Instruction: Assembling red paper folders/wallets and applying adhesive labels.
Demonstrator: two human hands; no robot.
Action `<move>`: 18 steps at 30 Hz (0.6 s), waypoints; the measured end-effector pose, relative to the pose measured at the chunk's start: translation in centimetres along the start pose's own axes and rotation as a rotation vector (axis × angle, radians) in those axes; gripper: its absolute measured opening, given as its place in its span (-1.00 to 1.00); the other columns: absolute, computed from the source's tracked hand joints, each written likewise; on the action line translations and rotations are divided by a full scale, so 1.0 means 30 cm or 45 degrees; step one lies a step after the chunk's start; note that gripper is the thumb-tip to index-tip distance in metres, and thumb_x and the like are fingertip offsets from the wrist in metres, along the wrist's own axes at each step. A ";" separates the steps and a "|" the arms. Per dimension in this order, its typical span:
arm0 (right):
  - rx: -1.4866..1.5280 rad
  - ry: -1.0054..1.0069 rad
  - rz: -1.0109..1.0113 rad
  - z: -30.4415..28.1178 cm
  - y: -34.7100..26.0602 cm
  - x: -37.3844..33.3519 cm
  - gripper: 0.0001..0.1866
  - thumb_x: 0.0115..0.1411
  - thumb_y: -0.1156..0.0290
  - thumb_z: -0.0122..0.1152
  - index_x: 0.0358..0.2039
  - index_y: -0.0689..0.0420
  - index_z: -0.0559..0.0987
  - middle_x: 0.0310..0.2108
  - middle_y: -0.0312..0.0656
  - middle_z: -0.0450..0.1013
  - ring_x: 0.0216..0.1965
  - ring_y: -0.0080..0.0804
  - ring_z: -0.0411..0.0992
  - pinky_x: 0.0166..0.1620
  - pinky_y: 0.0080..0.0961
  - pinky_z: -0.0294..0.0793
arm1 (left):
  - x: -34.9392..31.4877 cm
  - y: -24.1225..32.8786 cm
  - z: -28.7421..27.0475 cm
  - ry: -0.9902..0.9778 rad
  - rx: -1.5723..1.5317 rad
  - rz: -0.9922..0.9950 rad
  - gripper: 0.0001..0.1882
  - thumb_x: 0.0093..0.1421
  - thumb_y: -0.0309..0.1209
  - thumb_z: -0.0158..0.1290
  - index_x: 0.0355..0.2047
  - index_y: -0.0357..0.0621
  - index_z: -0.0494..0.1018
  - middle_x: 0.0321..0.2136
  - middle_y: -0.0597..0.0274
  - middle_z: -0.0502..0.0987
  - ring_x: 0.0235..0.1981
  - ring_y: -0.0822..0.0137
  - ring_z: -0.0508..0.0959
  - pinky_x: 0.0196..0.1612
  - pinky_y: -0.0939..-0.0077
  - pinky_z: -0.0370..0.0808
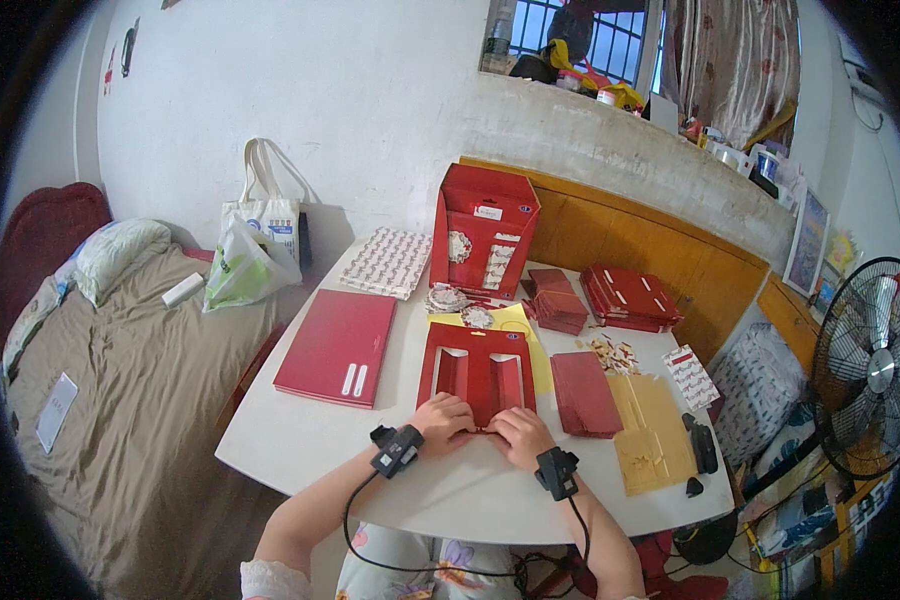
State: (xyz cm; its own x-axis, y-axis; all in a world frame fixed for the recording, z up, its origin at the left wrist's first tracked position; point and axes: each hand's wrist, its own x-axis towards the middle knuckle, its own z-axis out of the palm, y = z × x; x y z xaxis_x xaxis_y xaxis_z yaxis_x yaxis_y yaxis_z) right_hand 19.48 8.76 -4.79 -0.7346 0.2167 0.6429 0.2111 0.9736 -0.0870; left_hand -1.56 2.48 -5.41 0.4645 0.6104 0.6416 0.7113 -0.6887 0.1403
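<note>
A red cardboard box (478, 360) with two cut-out windows lies on the white table in front of me. My left hand (444, 422) is closed on its near left edge, fingers curled inward. At the near right edge my right hand (520, 437) has its fingers bent and pressed on the same box. The fingertips of both hands almost meet at the middle of that edge; the thumbs are largely hidden. Under the box's far right side shows a yellow sheet (538, 352), with round patterned pieces (477, 317) just beyond the box.
Stacked red boards (332, 348) lie left, a patterned stack (388, 262) behind them. An upright red box (482, 235) stands at the back. Red card stacks (584, 394), small loose pieces (610, 353) and tan sheets (652, 430) fill the right. A fan (880, 370) stands beyond the table.
</note>
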 end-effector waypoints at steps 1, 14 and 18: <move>-0.001 -0.008 0.021 -0.008 0.008 -0.008 -0.86 -0.10 0.52 0.30 -0.48 0.13 0.54 -0.39 -0.27 0.45 -0.31 -0.28 0.43 -0.21 -0.39 0.41 | -0.010 0.000 -0.020 0.010 -0.025 -0.029 -0.88 -0.08 -0.42 0.20 -0.49 -0.12 0.51 -0.41 0.25 0.52 -0.28 0.23 0.51 -0.16 0.34 0.40; -0.020 -0.007 0.095 -0.024 0.015 -0.024 -0.86 -0.13 0.60 0.29 -0.54 0.13 0.51 -0.46 -0.27 0.44 -0.34 -0.29 0.44 -0.23 -0.38 0.41 | -0.045 -0.017 -0.063 -0.019 0.007 -0.090 -0.90 -0.10 -0.50 0.18 -0.57 -0.15 0.45 -0.51 0.23 0.46 -0.39 0.20 0.49 -0.22 0.36 0.42; 0.010 -0.014 0.095 -0.025 0.024 -0.026 -0.86 -0.13 0.60 0.30 -0.53 0.13 0.51 -0.44 -0.27 0.45 -0.33 -0.29 0.44 -0.23 -0.37 0.41 | -0.047 -0.024 -0.063 -0.006 -0.019 -0.084 -0.89 -0.10 -0.51 0.18 -0.57 -0.16 0.44 -0.53 0.22 0.45 -0.40 0.18 0.48 -0.22 0.34 0.42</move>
State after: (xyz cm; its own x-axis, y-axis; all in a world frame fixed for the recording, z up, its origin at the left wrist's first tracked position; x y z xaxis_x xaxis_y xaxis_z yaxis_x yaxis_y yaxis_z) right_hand 20.70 9.24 -4.78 -0.7239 0.2894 0.6263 0.2605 0.9552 -0.1403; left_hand -3.72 1.38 -5.00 0.4191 0.6565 0.6272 0.7327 -0.6525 0.1933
